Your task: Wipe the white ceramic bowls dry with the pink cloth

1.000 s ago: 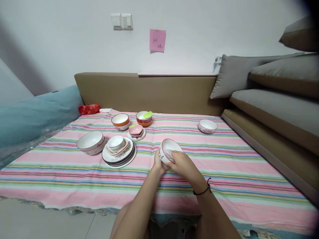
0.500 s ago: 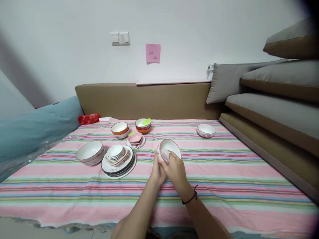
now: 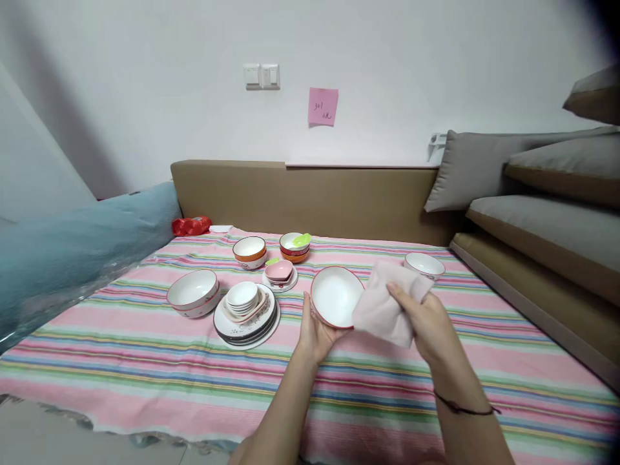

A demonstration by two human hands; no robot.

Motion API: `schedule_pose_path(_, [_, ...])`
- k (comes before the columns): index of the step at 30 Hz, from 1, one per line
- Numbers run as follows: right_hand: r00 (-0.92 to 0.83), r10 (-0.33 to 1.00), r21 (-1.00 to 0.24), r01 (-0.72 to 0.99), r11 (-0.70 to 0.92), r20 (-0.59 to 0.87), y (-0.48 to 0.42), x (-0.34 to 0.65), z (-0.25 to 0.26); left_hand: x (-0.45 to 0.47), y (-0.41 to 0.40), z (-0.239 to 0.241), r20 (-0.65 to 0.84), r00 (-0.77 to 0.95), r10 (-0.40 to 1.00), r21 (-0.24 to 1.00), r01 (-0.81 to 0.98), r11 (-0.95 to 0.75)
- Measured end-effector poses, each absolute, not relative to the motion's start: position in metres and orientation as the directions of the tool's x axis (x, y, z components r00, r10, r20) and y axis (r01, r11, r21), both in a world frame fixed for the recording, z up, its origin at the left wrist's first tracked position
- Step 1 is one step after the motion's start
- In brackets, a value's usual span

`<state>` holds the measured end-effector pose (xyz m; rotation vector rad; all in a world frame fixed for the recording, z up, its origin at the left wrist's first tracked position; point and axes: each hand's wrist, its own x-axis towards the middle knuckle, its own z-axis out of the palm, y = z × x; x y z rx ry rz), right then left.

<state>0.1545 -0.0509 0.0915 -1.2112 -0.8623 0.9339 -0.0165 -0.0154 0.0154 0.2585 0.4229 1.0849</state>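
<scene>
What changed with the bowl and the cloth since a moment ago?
The right hand pulled the pink cloth out of the white bowl, off to the right. The left hand still holds the bowl, now empty and tipped toward the camera. The stacked plates and other bowls on the striped sheet stayed put.

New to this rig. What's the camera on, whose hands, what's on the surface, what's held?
No machine here: one camera worn on a person's head looks down at their own bare hands. The left hand cups a white bowl, tilted toward the camera. The right hand grips a pink cloth beside it. Below lies a striped cover. On it, to the left: a plate stack topped with small dishes, a large bowl, orange bowls, a pink dish. One small bowl sits behind the cloth.
</scene>
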Motion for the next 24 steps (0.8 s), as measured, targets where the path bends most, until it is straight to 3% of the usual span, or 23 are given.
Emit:
schedule_pose_path(2, [0.499,0.849,-0.974,-0.037,0.223,0.175,-0.043,0.165,0.099,-0.019,-0.017,0.019,-0.223,0.4,0.889,0.425,-0.781,0.458])
schedule_pose_path(4, [0.561,0.717,-0.907,0.19,0.375,0.414,-0.037,0.162,0.103,-0.021,-0.019,0.019,-0.234,0.395,0.888,0.44,-0.772,0.459])
schedule_pose_path(6, [0.402,0.632,-0.743,0.461,0.485,0.662,-0.03,0.149,0.099,-0.022,-0.019,0.017,-0.236,0.409,0.882,0.442,-0.763,0.472])
schedule_pose_path(8, [0.08,0.668,-0.558,0.627,0.543,0.74,-0.024,0.13,0.086,-0.023,-0.019,0.015,-0.224,0.426,0.877,0.432,-0.763,0.481])
schedule_pose_path(10, [-0.152,0.756,-0.474,0.695,0.54,0.637,-0.02,0.111,0.069,-0.025,-0.017,0.014,-0.208,0.429,0.879,0.426,-0.769,0.476])
schedule_pose_path(12, [-0.224,0.81,-0.439,0.747,0.5,0.542,-0.018,0.095,0.054,-0.028,-0.015,0.013,-0.215,0.417,0.883,0.437,-0.768,0.468])
schedule_pose_path(16, [-0.329,0.869,-0.395,0.791,0.467,0.37,-0.022,0.077,0.047,-0.035,-0.013,0.011,-0.201,0.42,0.885,0.461,-0.757,0.464])
schedule_pose_path(24, [-0.407,0.907,-0.333,0.845,0.419,0.11,-0.059,0.058,0.073,-0.035,-0.012,0.008,-0.12,0.363,0.924,0.37,-0.848,0.381])
